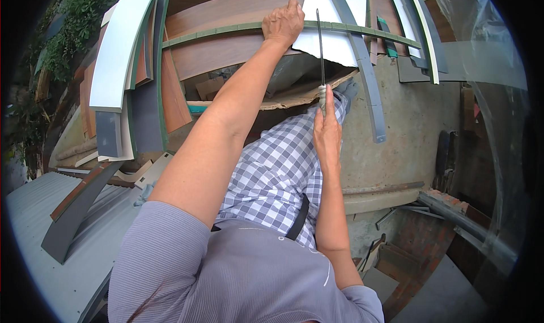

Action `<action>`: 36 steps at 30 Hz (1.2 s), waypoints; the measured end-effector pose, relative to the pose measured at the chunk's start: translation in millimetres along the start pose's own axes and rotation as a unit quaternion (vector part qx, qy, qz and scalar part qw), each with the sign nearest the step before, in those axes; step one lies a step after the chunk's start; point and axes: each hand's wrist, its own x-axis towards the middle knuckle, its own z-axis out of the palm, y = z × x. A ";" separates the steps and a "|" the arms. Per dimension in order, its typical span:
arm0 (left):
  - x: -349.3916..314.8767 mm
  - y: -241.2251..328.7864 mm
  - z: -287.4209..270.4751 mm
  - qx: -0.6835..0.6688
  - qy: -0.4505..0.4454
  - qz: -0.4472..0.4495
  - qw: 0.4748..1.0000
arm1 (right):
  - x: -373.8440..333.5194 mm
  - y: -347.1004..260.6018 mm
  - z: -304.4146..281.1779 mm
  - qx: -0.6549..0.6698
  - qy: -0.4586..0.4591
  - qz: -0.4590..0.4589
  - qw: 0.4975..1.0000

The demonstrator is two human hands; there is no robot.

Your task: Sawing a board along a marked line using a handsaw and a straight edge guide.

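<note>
My left hand (283, 24) is closed in a fist over a long, narrow green strip (226, 30), which runs crosswise over wood-coloured boards and has marks along its length. To its right, my right hand (327, 127) grips the pale, wrapped-looking handle of a long, thin-bladed tool (321, 48). The dark blade points away from me and crosses the strip, and its kind is unclear from this edge-on angle. Whether the blade touches the strip, I cannot tell. A torn-edged white sheet (326, 43) lies beneath the blade.
A grey strip (369, 91) slants under the green one. White and grey panels (122, 51) are stacked at the left, with more strips (425, 34) at the far right. A brown board (226, 9) lies ahead. Corrugated metal sheeting (34, 227) is at lower left, and clear plastic (498, 96) hangs right.
</note>
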 end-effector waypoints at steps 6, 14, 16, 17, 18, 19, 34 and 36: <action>1.6 -0.9 0.5 -0.001 -0.011 0.001 1.000 | 15.8 -0.6 -4.2 -0.019 0.008 -0.016 1.000; -0.6 4.1 -0.7 0.017 -0.034 -0.009 0.999 | 89.6 -30.8 -2.2 -0.022 0.005 -0.032 0.999; -0.3 5.0 -1.1 0.018 -0.034 -0.011 0.999 | 72.3 -24.7 -2.2 -0.017 -0.003 -0.009 1.000; -1.0 4.0 -0.9 0.020 -0.036 -0.012 0.999 | 59.5 -21.6 -2.6 -0.012 -0.011 0.016 1.000; -0.8 2.5 -0.6 0.019 -0.037 -0.014 0.999 | 45.4 -13.8 -1.0 -0.016 -0.012 0.016 1.000; 0.6 -1.9 -0.5 0.005 -0.030 -0.014 0.999 | 27.8 -8.7 0.3 -0.017 -0.016 0.014 1.000; 0.9 1.2 1.0 -0.010 -0.011 0.001 1.000 | 92.9 -35.6 -1.2 -0.036 0.007 -0.032 0.999; -0.3 1.1 1.0 -0.003 -0.010 0.000 1.000 | 80.4 -30.6 -0.1 -0.032 0.002 -0.023 0.999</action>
